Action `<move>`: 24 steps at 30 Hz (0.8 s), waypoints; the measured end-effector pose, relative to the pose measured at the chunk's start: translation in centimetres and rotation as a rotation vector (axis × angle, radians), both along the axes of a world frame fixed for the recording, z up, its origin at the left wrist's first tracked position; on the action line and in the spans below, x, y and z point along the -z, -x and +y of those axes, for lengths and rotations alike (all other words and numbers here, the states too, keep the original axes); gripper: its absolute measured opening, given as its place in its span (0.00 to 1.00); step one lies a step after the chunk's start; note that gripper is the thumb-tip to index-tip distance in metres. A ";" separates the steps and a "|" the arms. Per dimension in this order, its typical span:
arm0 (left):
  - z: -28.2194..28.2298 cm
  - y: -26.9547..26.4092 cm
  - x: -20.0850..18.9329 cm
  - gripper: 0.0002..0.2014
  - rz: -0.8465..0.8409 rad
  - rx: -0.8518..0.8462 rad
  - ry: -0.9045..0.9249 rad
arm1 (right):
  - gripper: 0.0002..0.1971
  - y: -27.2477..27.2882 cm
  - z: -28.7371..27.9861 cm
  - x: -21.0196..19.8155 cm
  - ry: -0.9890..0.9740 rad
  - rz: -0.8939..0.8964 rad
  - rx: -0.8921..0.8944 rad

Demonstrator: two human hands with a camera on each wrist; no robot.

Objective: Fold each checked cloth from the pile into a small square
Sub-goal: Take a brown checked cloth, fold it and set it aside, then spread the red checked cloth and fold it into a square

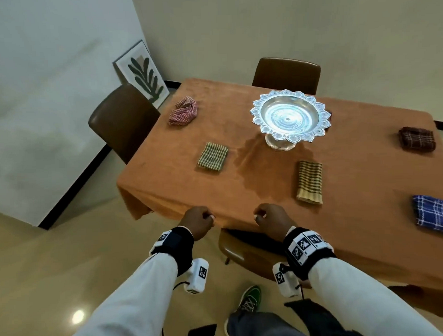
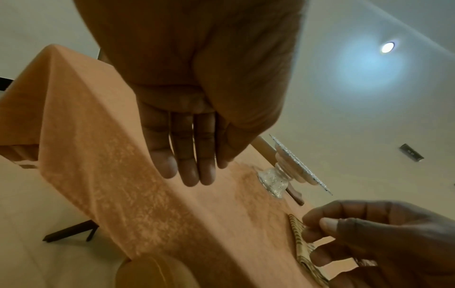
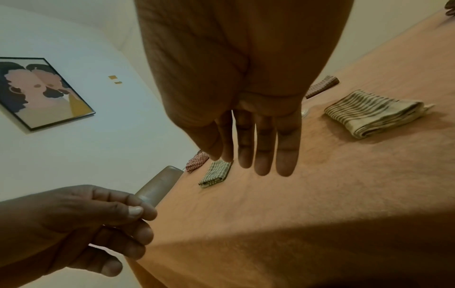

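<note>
Several checked cloths lie spread over the orange-covered table (image 1: 355,213). A red one (image 1: 183,111) sits crumpled at the far left. A green one (image 1: 212,156) is folded into a small square, and a yellow-brown one (image 1: 309,182) is folded into an oblong. A dark brown cloth (image 1: 417,139) and a blue one (image 1: 435,214) lie at the right. My left hand (image 1: 204,218) and right hand (image 1: 261,215) hover side by side at the table's near edge, fingers loosely curled, holding nothing. The right wrist view shows the yellow-brown cloth (image 3: 376,113) and the green cloth (image 3: 216,173) beyond my fingers (image 3: 263,155).
A silver pedestal tray (image 1: 290,117) stands mid-table, with a dark cloth edge behind it. Brown chairs stand at the left (image 1: 123,121), the far side (image 1: 286,73) and tucked under the near edge (image 1: 243,247). A framed picture (image 1: 141,72) leans on the wall.
</note>
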State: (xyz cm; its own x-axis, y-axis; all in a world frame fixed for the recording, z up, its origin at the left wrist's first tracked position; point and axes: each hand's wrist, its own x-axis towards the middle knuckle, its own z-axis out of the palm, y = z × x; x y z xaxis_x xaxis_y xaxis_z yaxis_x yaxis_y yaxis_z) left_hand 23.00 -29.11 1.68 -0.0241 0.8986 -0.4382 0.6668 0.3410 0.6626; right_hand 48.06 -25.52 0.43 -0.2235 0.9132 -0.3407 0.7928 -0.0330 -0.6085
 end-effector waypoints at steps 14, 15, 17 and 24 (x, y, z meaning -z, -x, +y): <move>13.0 11.8 1.1 0.07 0.100 0.017 0.104 | 0.11 11.1 12.2 0.7 0.044 0.035 -0.047; 14.9 13.1 1.3 0.08 0.125 0.028 0.103 | 0.11 12.6 13.5 0.6 0.032 0.041 -0.045; 19.1 15.4 1.8 0.09 0.199 0.035 0.067 | 0.08 15.1 15.7 0.6 0.023 0.044 -0.046; 38.1 22.5 4.3 0.10 0.358 0.079 -0.090 | 0.11 24.4 23.2 2.8 0.023 -0.009 0.070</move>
State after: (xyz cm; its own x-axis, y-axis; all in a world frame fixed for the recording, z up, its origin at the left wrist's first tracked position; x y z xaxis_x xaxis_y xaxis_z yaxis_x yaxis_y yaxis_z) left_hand 0.52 9.01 -2.67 -0.0904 0.9383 -0.3337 0.8835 0.2302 0.4079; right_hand 23.69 -2.31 -2.39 -0.1562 0.9183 -0.3637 0.7936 -0.1025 -0.5997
